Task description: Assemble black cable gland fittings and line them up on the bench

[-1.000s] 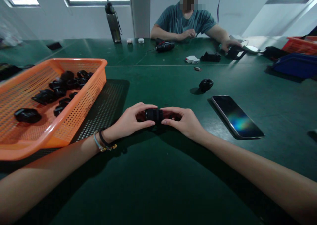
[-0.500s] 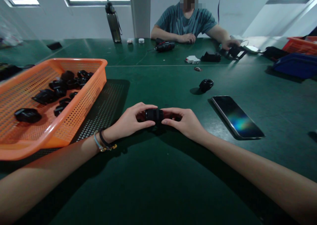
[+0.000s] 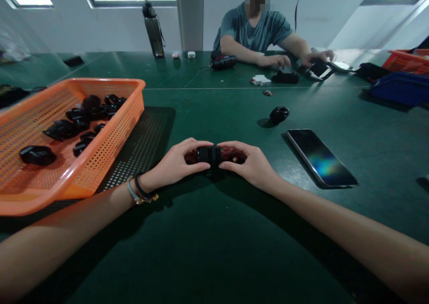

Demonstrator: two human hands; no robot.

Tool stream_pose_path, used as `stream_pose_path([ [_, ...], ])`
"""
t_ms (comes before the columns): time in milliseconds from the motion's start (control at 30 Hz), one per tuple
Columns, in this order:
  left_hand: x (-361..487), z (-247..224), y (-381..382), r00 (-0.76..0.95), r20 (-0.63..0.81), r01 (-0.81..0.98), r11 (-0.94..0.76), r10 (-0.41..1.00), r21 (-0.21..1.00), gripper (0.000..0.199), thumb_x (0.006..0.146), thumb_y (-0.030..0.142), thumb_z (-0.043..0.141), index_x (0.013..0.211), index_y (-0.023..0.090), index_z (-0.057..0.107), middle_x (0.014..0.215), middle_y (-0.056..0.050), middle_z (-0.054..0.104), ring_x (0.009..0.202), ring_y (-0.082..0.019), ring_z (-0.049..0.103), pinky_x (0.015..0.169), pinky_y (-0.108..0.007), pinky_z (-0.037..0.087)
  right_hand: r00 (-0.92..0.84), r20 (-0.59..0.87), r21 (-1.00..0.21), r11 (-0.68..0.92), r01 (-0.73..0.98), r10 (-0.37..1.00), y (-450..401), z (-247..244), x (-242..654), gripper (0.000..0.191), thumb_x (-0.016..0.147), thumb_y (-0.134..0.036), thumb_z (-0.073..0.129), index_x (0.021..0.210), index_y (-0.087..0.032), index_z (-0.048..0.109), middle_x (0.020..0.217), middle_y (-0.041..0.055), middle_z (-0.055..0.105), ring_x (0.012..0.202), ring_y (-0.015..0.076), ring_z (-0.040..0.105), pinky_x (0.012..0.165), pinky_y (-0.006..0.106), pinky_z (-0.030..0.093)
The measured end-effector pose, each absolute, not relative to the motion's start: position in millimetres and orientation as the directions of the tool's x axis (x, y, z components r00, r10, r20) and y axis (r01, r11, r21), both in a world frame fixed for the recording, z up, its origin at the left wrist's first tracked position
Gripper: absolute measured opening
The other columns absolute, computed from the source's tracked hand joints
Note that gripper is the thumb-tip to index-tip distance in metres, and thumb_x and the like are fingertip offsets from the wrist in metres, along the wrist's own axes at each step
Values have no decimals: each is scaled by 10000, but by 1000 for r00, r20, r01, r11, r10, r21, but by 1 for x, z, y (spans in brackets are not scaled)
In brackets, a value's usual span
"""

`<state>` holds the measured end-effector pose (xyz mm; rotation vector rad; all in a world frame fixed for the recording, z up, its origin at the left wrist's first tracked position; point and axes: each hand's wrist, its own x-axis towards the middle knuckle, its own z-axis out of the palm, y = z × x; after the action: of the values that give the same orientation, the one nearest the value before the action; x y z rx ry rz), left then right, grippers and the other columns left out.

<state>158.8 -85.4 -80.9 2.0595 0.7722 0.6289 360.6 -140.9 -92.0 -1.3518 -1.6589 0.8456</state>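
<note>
Between my two hands, just above the green table, lies a small black cylindrical fitting (image 3: 209,156) on its side. My left hand (image 3: 181,160) pinches its left end between thumb and fingers. At the other end, the thumb and fingertips of my right hand (image 3: 247,161) close around the fitting's right part. My fingers hide both ends, so its full shape does not show. A similar black fitting (image 3: 279,114) with an open end lies farther off on the right. To the left, an orange basket (image 3: 114,136) holds several black fittings (image 3: 60,130).
A phone (image 3: 321,159) lies right of my right hand. Across the table a person (image 3: 256,31) sits with both hands near black parts. A power drill (image 3: 224,62), a bottle (image 3: 154,31) and a blue bin (image 3: 400,89) stand farther back.
My right fingertips have shifted slightly on the fitting; my left hand stays put. The other person's resting hand has moved right, to the black part on the table.
</note>
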Motion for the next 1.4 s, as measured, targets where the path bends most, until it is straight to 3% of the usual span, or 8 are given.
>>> stream_pose_path([
  [1400, 158, -80, -85, 691, 147, 298, -465, 707, 834, 401, 744, 314, 665, 1118, 186, 604, 1017, -46, 567, 839, -158, 591, 739, -286, 506, -99, 132, -869, 163, 467, 986, -142, -87, 360, 326, 703, -227, 713, 1025, -180, 695, 848, 46, 757, 742, 195, 688, 663, 330, 511],
])
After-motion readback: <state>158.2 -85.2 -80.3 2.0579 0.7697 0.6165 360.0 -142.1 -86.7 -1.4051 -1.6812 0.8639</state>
